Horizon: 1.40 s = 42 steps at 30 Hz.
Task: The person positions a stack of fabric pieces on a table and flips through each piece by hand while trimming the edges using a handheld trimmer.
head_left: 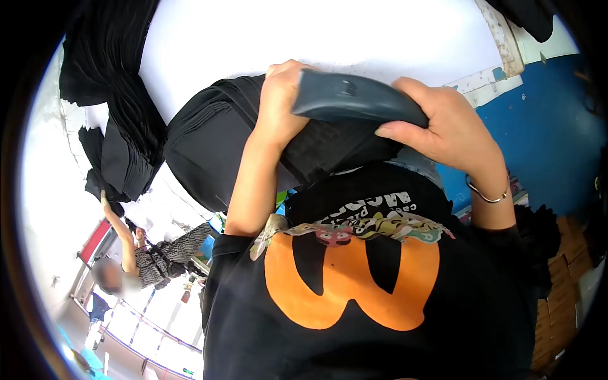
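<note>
My right hand (pixel 453 123), with a bracelet on its wrist, is closed around one end of a dark grey curved plastic tool (pixel 354 98). The tool's exact kind does not show. My left hand (pixel 280 104) is curled at the tool's other end, its fingers partly hidden behind it; what they hold cannot be made out. Beneath both hands lies a thick stack of black fabric pieces (pixel 212 139), fanned at its left edge, on a white tabletop (pixel 316 31).
More black fabric bundles (pixel 107 57) hang over the table at the left. A co-worker (pixel 158 263) at lower left reaches toward them. Blue floor (pixel 538 126) lies to the right, with brown cardboard boxes (pixel 563 297) below. A patterned apron (pixel 354 229) covers part of my front.
</note>
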Each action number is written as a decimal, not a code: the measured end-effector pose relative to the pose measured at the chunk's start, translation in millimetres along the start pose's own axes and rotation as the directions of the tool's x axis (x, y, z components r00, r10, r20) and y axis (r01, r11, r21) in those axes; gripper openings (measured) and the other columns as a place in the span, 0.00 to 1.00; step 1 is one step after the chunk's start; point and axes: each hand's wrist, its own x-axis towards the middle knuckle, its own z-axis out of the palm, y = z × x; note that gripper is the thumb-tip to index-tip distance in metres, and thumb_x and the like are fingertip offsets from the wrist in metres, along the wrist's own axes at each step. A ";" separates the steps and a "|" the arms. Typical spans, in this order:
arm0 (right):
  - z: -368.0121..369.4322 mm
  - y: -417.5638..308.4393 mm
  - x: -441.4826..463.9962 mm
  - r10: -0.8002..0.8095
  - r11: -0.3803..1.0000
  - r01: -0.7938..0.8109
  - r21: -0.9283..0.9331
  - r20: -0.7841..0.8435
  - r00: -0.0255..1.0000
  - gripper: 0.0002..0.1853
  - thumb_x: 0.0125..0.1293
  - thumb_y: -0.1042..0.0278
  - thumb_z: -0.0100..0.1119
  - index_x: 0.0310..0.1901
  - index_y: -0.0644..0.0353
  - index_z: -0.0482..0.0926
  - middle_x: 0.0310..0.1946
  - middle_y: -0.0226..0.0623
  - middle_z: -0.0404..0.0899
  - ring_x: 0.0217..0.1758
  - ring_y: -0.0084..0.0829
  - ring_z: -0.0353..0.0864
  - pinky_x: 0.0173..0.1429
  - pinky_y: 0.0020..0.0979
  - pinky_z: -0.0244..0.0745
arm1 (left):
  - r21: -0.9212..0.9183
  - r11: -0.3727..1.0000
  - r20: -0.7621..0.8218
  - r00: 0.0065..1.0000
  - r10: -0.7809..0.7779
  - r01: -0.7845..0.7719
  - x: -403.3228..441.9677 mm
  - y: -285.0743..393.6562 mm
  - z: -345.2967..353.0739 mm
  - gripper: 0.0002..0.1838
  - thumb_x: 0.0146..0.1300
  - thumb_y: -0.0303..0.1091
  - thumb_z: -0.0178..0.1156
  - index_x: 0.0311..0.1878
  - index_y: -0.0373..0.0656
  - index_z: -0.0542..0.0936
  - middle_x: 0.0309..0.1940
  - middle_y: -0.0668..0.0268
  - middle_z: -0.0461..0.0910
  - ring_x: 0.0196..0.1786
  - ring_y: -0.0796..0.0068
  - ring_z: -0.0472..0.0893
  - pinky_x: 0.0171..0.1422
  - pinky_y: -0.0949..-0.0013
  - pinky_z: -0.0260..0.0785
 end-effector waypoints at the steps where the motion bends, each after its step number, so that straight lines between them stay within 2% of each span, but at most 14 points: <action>1: 1.1 -3.5 2.4 0.010 1.000 -0.009 0.015 -0.017 1.000 0.25 0.66 0.42 0.70 0.43 0.60 0.82 0.22 0.42 0.79 0.25 0.43 0.82 0.32 0.37 0.74 | -0.003 1.000 -0.013 1.000 -0.004 0.004 0.7 6.6 -1.9 0.15 0.52 0.13 0.66 0.42 0.41 0.86 0.42 0.65 0.87 0.47 0.63 0.85 0.56 0.66 0.77; 3: -11.3 4.3 -5.5 0.116 0.993 -0.116 -0.022 -0.020 0.993 0.20 0.70 0.51 0.67 0.47 0.63 0.82 0.25 0.39 0.81 0.27 0.30 0.81 0.36 0.30 0.76 | -0.055 0.926 -0.123 0.918 -0.377 0.373 -2.6 16.6 -3.9 0.15 0.53 0.14 0.68 0.43 0.41 0.84 0.45 0.63 0.86 0.50 0.62 0.86 0.58 0.66 0.77; 5: -22.3 37.3 -23.7 0.180 0.983 -0.180 -0.014 -0.015 0.984 0.21 0.70 0.51 0.67 0.50 0.63 0.82 0.28 0.36 0.81 0.29 0.27 0.78 0.37 0.29 0.74 | -0.107 0.915 -0.205 0.891 -0.404 0.390 -7.9 3.9 -0.5 0.14 0.54 0.14 0.68 0.42 0.40 0.82 0.47 0.61 0.86 0.52 0.63 0.86 0.59 0.67 0.77; 10: -0.8 -0.2 2.9 0.102 0.989 -0.108 -0.098 -0.063 0.993 0.29 0.69 0.37 0.66 0.43 0.63 0.82 0.21 0.45 0.80 0.24 0.44 0.82 0.32 0.37 0.75 | -0.152 0.963 -0.170 0.954 -0.246 0.221 -6.8 -4.4 4.7 0.11 0.59 0.12 0.64 0.42 0.37 0.81 0.49 0.61 0.87 0.53 0.65 0.86 0.60 0.69 0.77; 17: -13.8 29.2 -20.1 0.265 0.964 -0.263 0.045 -0.062 0.962 0.27 0.69 0.41 0.68 0.44 0.64 0.82 0.22 0.44 0.81 0.24 0.38 0.83 0.33 0.35 0.76 | 0.043 0.988 -0.163 0.977 -0.138 0.146 -5.6 -12.9 10.2 0.08 0.64 0.22 0.67 0.46 0.40 0.88 0.58 0.62 0.86 0.56 0.61 0.86 0.60 0.66 0.78; 21: 9.8 -4.5 10.4 0.088 0.995 -0.087 -0.037 0.007 0.996 0.29 0.67 0.41 0.70 0.47 0.65 0.83 0.25 0.47 0.82 0.27 0.38 0.84 0.35 0.35 0.77 | 0.164 0.982 -0.257 0.965 -0.053 0.098 -2.1 -10.1 9.3 0.10 0.67 0.24 0.66 0.49 0.42 0.89 0.51 0.65 0.87 0.51 0.62 0.87 0.57 0.67 0.79; 25: -3.2 35.7 -15.9 0.289 0.957 -0.281 0.077 -0.139 0.947 0.26 0.68 0.45 0.70 0.48 0.66 0.83 0.25 0.38 0.82 0.30 0.28 0.82 0.37 0.33 0.77 | -0.016 0.984 -0.143 0.973 -0.180 0.180 -9.6 -13.5 1.5 0.09 0.70 0.27 0.64 0.49 0.41 0.89 0.43 0.65 0.88 0.45 0.70 0.86 0.54 0.68 0.78; 27: -24.9 38.5 -28.4 0.486 0.874 -0.480 0.076 -0.110 0.867 0.22 0.71 0.50 0.69 0.48 0.66 0.84 0.24 0.34 0.81 0.29 0.23 0.79 0.35 0.30 0.75 | -0.198 0.924 0.154 0.941 -0.300 0.327 -9.1 -13.4 -6.3 0.13 0.76 0.36 0.60 0.51 0.38 0.88 0.40 0.63 0.88 0.42 0.73 0.86 0.52 0.69 0.78; 28: -25.9 34.4 -27.1 0.453 0.891 -0.452 0.044 -0.147 0.879 0.23 0.71 0.49 0.69 0.47 0.66 0.84 0.23 0.35 0.80 0.28 0.24 0.79 0.35 0.31 0.75 | -0.490 0.776 0.209 0.918 -0.338 0.398 -2.8 -10.4 -11.7 0.19 0.79 0.44 0.57 0.53 0.37 0.87 0.40 0.60 0.89 0.40 0.72 0.86 0.52 0.67 0.78; 29: -23.1 31.0 -21.2 0.413 0.908 -0.419 0.009 -0.187 0.891 0.24 0.70 0.48 0.69 0.46 0.67 0.84 0.22 0.36 0.80 0.27 0.25 0.79 0.34 0.32 0.75 | -0.392 0.781 0.192 0.874 -0.447 0.486 7.2 -1.3 -12.7 0.17 0.77 0.42 0.60 0.55 0.39 0.86 0.42 0.60 0.87 0.41 0.71 0.86 0.52 0.67 0.78; 31: -6.7 26.2 5.2 0.274 0.958 -0.285 -0.042 -0.175 0.946 0.26 0.71 0.46 0.68 0.43 0.68 0.82 0.21 0.38 0.78 0.26 0.28 0.79 0.34 0.33 0.75 | 0.248 0.962 -0.132 0.987 -0.087 0.118 13.4 -17.7 18.1 0.13 0.71 0.37 0.65 0.52 0.40 0.86 0.43 0.61 0.85 0.42 0.68 0.85 0.51 0.68 0.78; 33: 4.5 27.4 21.0 0.245 0.949 -0.272 -0.158 -0.172 0.954 0.27 0.71 0.44 0.67 0.42 0.69 0.81 0.22 0.41 0.77 0.26 0.30 0.78 0.34 0.34 0.75 | 0.265 0.949 -0.134 0.981 -0.138 0.169 18.2 -10.2 28.0 0.12 0.67 0.34 0.68 0.51 0.41 0.85 0.44 0.62 0.84 0.43 0.66 0.84 0.51 0.68 0.78; 39: -20.7 29.2 -5.5 0.392 0.902 -0.357 0.242 -0.117 0.912 0.28 0.71 0.45 0.67 0.48 0.69 0.83 0.21 0.34 0.78 0.25 0.26 0.78 0.32 0.32 0.74 | 0.059 0.973 -0.173 0.962 -0.210 0.223 12.8 -9.1 26.0 0.10 0.58 0.27 0.74 0.42 0.41 0.85 0.42 0.66 0.83 0.42 0.62 0.83 0.50 0.64 0.77; 42: -1.6 25.9 16.4 0.253 0.963 -0.261 -0.064 -0.112 0.961 0.27 0.72 0.44 0.66 0.46 0.68 0.82 0.20 0.27 0.76 0.22 0.20 0.75 0.28 0.25 0.72 | 0.095 0.991 -0.234 0.970 -0.067 0.092 13.8 -16.6 30.0 0.07 0.58 0.26 0.73 0.38 0.40 0.85 0.40 0.67 0.84 0.43 0.65 0.84 0.49 0.66 0.77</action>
